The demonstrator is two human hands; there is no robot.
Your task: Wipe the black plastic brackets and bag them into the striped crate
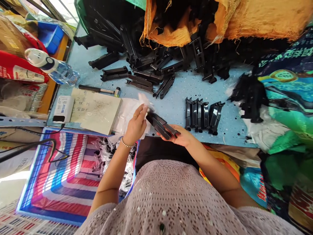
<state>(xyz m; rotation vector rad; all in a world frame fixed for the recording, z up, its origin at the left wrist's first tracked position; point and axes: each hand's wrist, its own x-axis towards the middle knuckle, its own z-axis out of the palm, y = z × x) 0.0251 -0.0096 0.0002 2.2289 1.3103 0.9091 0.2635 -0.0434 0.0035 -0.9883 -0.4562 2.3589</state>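
While the right hand [182,137] cradles a black plastic part [162,125] palm-up just above the near edge of the desk [178,93], the left hand [135,125] pinches a white cloth [144,99] against the part's upper-left end. Looks like a wipe/clean step, my read only.

To do it well: keep part supported along its length w/ right palm, wipe along the long axis, don't let the cloth snag on the ribs. Keep it over the desk, not the gap at the lap.

Pose:
- L hand: wrist bent up, fingers [140,112] closed in a pinch on the cloth, tips touching the part's end. Bead bracelet at wrist.
- R hand: palm up, forearm coming in from lower right, fingers curled loosely under the part; mostly hidden by it, so grip is more a cradle than a clamp.

Around:
- row of similar black parts [202,114] lined up just right of the hands
- loose pile of black parts [146,70] further back, by an orange sack [220,19]
- small hammer [100,89] and paper sheet [96,109] to the left
- blue crate [61,182] w/ bagged bits near left elbow
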